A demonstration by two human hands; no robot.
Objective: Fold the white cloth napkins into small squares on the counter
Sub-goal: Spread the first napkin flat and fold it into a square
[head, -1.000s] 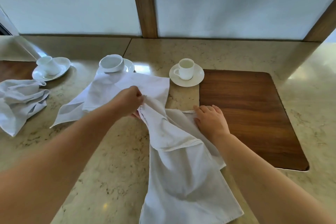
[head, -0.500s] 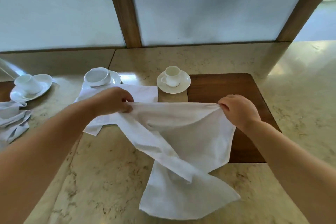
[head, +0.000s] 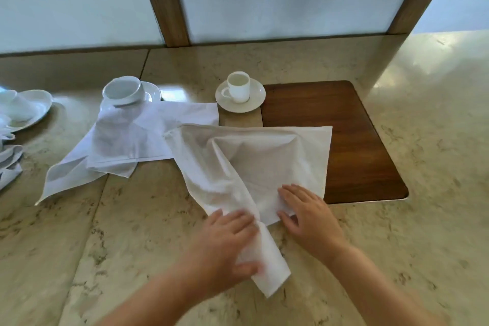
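Observation:
A white cloth napkin lies on the marble counter, its far edge spread wide and partly over a dark wooden inset board. Its near end is twisted into a narrow tail that points toward me. My left hand lies over that tail, fingers on top and thumb curled against its side, gripping it. My right hand rests flat on the napkin's near right corner with its fingers apart. A second white napkin lies crumpled to the left.
A tilted white cup on a saucer sits on the second napkin's far edge. An upright cup on a saucer stands by the board's far left corner. More dishes and bunched cloths are at the left edge. Frosted panels stand behind.
Both hands held the napkin's top edge stretched in the air; the napkin now lies on the counter and both hands have come down to its near end.

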